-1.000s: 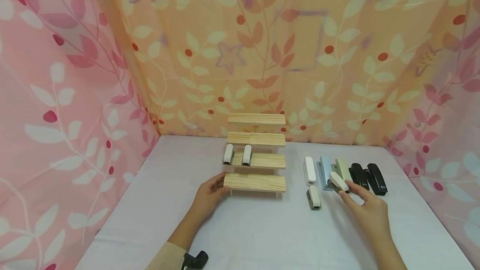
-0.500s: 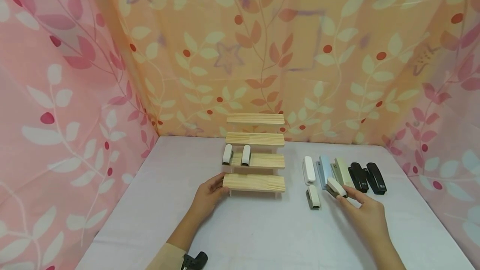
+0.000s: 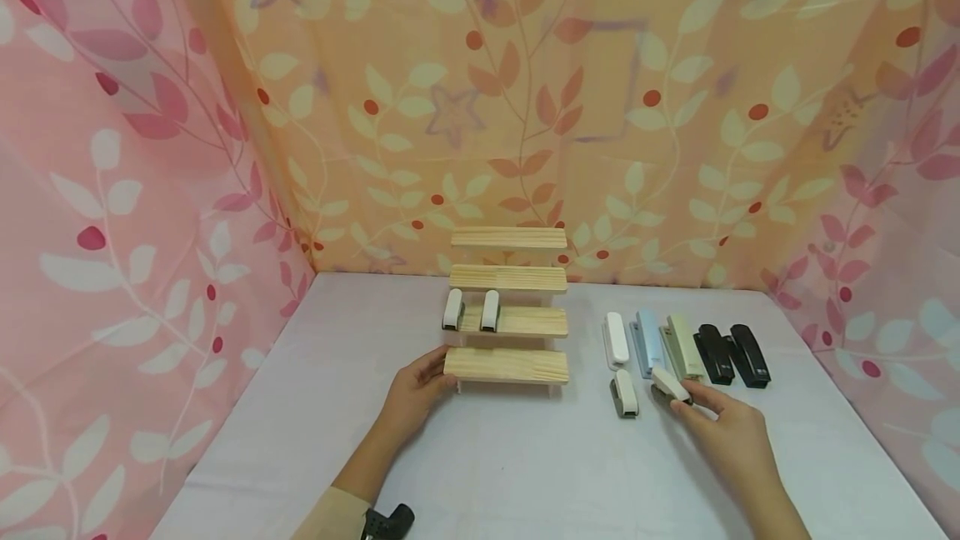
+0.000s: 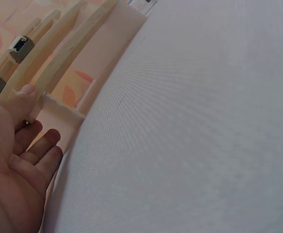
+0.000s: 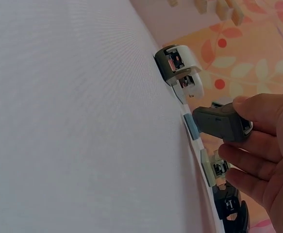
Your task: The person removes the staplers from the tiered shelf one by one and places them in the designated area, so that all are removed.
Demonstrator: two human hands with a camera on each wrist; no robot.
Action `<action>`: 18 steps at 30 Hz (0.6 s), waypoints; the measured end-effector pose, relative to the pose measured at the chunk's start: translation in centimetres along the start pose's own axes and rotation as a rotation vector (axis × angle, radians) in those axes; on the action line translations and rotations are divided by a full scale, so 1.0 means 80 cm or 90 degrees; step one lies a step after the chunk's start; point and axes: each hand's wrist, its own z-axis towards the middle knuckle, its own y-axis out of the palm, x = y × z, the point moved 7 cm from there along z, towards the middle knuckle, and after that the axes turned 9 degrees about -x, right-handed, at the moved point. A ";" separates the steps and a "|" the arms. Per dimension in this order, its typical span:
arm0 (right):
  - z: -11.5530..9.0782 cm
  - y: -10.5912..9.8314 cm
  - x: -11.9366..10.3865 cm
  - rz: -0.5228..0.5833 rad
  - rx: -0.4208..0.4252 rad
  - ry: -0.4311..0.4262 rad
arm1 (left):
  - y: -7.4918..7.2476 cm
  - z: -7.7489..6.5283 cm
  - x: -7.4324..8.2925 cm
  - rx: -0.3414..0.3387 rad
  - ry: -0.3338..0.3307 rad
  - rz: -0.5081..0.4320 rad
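Observation:
My left hand (image 3: 415,394) pinches the left end of the lowest step of a tiered wooden display shelf (image 3: 506,365), thumb (image 4: 27,92) at its top edge. Two small white staplers stand on the second step: one stapler (image 3: 453,309) at its left end, another stapler (image 3: 490,311) beside it. Between thumb and fingers, my right hand (image 3: 727,432) holds a small white stapler (image 3: 670,386) with a grey base (image 5: 219,122). It is tilted, in front of the blue and green staplers. A similar white stapler (image 3: 624,394) stands on the table to its left.
Behind the right hand lies a row: a white stapler (image 3: 616,340), a light blue stapler (image 3: 648,343), a pale green stapler (image 3: 682,347) and two black staplers (image 3: 715,354). White cloth covers the table (image 3: 300,440). Patterned curtains (image 3: 360,148) enclose its back and sides.
My right hand has brought the small white stapler a little nearer to me, away from the row. The left hand keeps its hold on the shelf.

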 end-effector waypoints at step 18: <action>0.007 0.017 0.018 -0.026 -0.087 0.044 | 0.001 0.000 0.003 0.004 -0.011 -0.005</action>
